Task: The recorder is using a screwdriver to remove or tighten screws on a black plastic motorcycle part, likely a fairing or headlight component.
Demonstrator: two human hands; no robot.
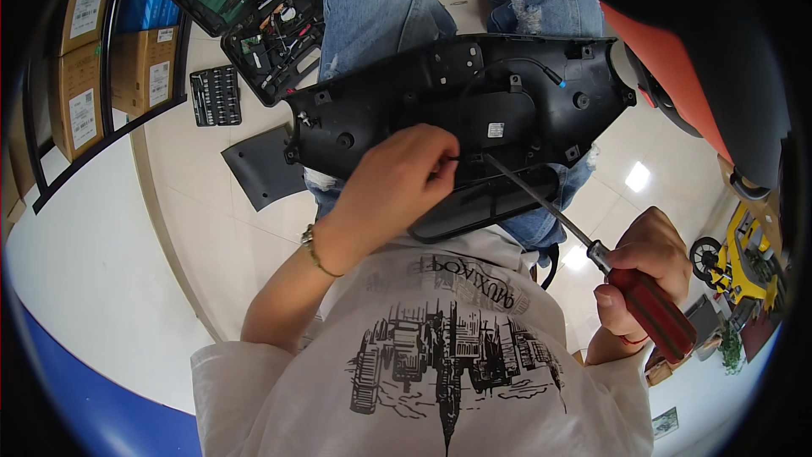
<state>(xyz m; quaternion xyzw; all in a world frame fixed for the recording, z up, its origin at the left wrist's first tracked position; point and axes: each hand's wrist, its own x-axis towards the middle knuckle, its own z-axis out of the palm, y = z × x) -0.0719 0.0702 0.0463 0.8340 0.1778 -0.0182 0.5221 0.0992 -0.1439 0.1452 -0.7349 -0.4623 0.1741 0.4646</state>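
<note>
**Right hand (655, 250) on screwdriver (600, 255), shaft aimed at black panel (436, 106)**

Right hand wraps tightly round the red handle; shaft slants up-left to the panel's near edge, tip contact hard to make out. Left hand (402, 173) curls at that edge, fingertips partly hidden; can't tell if it pinches anything. Panel lies across the jeans (381, 8), long axis left to right, right end slightly higher. Left end sits near the open tool case (193, 2), right end near orange bodywork (660, 46), cut off at the rim. Tiled floor (241, 250) shows on both sides, giving elbow room.
</note>
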